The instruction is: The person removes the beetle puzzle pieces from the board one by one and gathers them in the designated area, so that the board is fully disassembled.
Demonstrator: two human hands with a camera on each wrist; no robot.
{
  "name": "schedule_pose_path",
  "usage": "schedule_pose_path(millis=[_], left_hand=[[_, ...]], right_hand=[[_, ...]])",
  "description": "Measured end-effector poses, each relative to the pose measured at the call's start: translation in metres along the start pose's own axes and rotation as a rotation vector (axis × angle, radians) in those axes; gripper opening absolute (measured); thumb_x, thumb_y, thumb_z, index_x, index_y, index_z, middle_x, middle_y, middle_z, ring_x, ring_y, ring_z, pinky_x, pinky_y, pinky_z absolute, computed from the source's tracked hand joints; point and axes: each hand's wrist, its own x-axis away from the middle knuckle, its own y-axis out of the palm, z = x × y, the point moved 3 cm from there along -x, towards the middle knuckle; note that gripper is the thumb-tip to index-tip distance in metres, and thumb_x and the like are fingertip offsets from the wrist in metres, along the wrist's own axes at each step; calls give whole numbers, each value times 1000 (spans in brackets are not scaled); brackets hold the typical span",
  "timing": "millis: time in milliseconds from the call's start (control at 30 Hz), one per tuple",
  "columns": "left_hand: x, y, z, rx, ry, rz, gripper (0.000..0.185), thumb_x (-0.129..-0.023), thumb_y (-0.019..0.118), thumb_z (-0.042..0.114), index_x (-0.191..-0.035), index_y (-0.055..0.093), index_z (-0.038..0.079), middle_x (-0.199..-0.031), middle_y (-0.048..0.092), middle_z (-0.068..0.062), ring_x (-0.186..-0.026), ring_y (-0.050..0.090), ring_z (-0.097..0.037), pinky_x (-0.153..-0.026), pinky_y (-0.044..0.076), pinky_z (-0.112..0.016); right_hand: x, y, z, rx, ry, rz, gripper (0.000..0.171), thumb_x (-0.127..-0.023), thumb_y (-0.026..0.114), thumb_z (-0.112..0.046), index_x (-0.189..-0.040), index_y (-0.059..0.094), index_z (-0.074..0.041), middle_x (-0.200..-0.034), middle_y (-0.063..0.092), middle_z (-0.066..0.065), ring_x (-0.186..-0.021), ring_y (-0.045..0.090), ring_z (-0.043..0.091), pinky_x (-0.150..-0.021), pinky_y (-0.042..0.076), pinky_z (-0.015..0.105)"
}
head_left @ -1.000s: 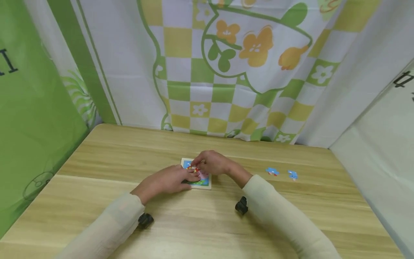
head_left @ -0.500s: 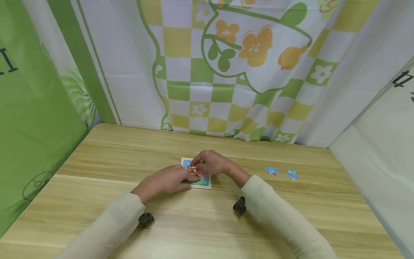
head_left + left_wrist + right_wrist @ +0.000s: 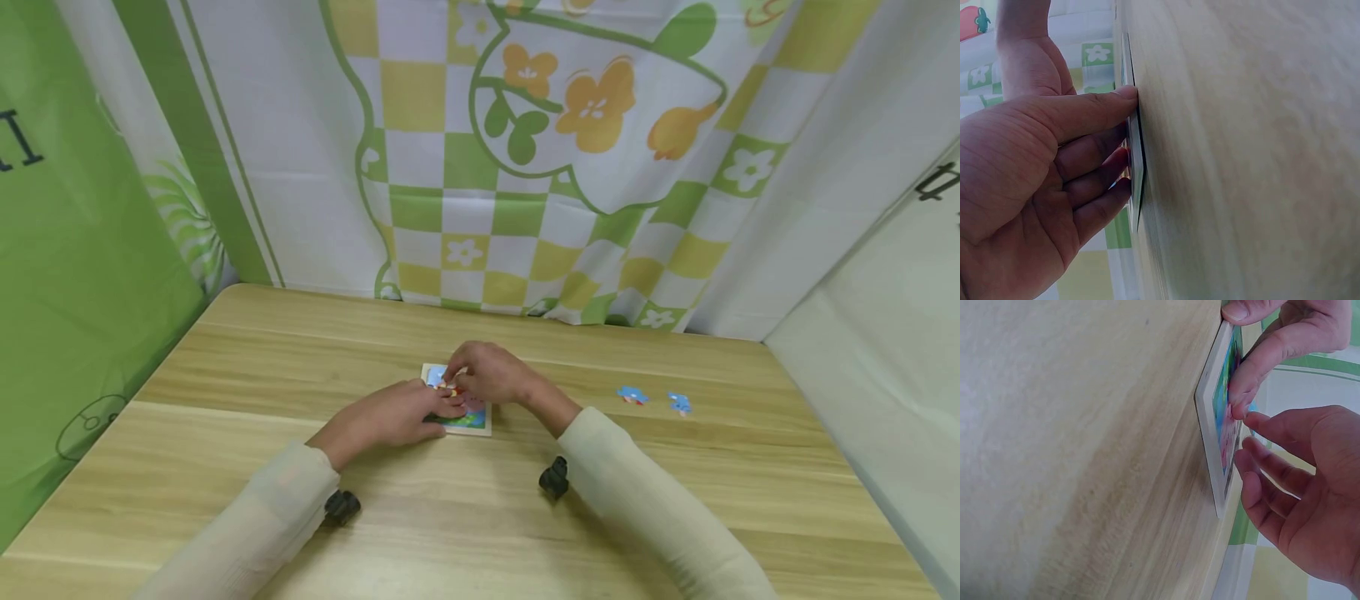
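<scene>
A small square jigsaw puzzle (image 3: pixel 472 421) with a pale border and a colourful picture lies mid-table. From the left, my left hand (image 3: pixel 397 414) rests fairly straight fingers on its picture; in the left wrist view the thumb touches the edge of the board (image 3: pixel 1137 162). Over the far part of the picture, my right hand (image 3: pixel 491 372) bends its thumb and index finger at a light blue puzzle piece (image 3: pixel 436 377), pinching it at the top left corner. A sliver of blue (image 3: pixel 1252 407) shows by those fingertips in the right wrist view. The hands hide much of the picture.
Two loose blue puzzle pieces (image 3: pixel 632 395) (image 3: pixel 679 403) lie on the wooden table (image 3: pixel 465 517) to the right. A patterned curtain (image 3: pixel 465 208) hangs behind the table's far edge. Black wrist cameras (image 3: pixel 554 477) sit under both sleeves.
My right hand has shifted slightly away from me, and the light blue piece at the puzzle's top left corner now shows more and stands out from the picture. My left hand has stayed in place.
</scene>
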Motion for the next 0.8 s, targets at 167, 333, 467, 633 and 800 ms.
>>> schedule_pose_path(millis=[167, 333, 467, 633, 800], left_hand=[[0, -1, 0, 0, 1, 4, 41, -98, 74, 16, -138, 68, 11, -136, 67, -9, -63, 46, -5, -68, 47, -26], [0, -1, 0, 12, -11, 0, 41, -97, 74, 15, -137, 69, 11, -128, 72, -10, -59, 41, -5, -62, 44, -24], [0, -2, 1, 5, -21, -5, 41, -97, 75, 16, -137, 69, 12, -129, 71, -10, -60, 44, -7, -64, 46, -25], [0, -2, 2, -5, 7, 7, 42, -97, 74, 15, -139, 68, 12, -139, 66, -10, -69, 52, -9, -70, 49, -28], [0, -2, 3, -1, 18, 14, 44, -97, 74, 15, -140, 66, 12, -143, 63, -8, -82, 62, -15, -75, 53, -32]], right_hand=[[0, -1, 0, -3, -3, 36, 19, -99, 62, -7, -100, 81, -10, -113, 73, 5, -103, 65, 18, -91, 52, 37], [-1, -4, -3, 18, -9, 120, 17, -100, 64, -11, -107, 79, -10, -105, 78, 0, -89, 67, 13, -81, 54, 33], [-3, -6, -6, 48, -23, 171, 15, -99, 68, -11, -108, 79, -9, -98, 78, 0, -87, 70, 12, -80, 55, 32], [-4, -7, -10, 72, -29, 192, 12, -96, 69, -9, -101, 80, -9, -92, 78, -1, -82, 68, 10, -77, 55, 31], [-4, -7, -12, 78, -1, 194, 12, -97, 69, -11, -100, 80, -11, -92, 78, -2, -81, 67, 10, -74, 54, 31]])
